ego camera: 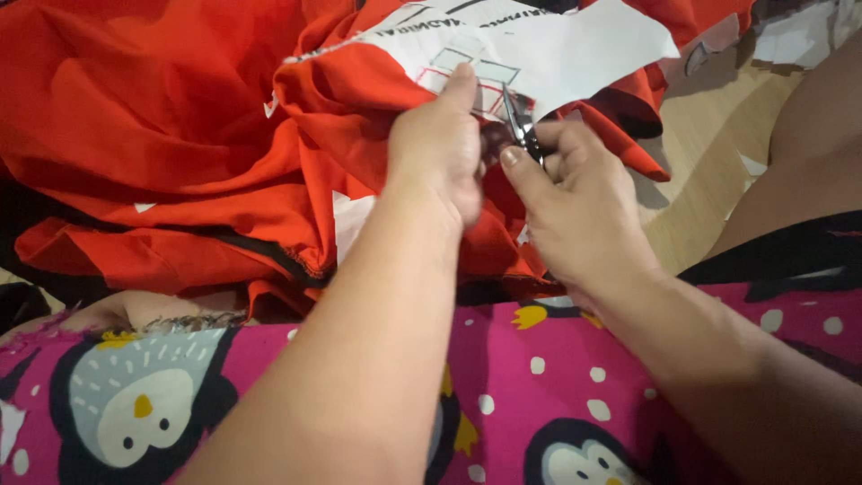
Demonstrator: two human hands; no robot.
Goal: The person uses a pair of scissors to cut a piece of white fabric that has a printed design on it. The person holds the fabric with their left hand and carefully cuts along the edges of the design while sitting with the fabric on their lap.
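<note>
A white printed label (539, 49) on the red cloth (180, 135) lies just above both hands. The left hand (437, 148) pinches cloth and label; the right hand (575, 211) is clamped on small scissors (521, 126).

L hand (437, 148) on red cloth (180, 135) — R hand (575, 211) w/ small scissors (519, 126)

Red cloth (180, 135) bunched in loose folds, its edge carrying a white printed patch (539, 45) with red squares. Small metal scissors (521, 126) stand nearly upright, blades pointing up at the patch's lower edge; too blurred to tell if the blades are apart.
</note>
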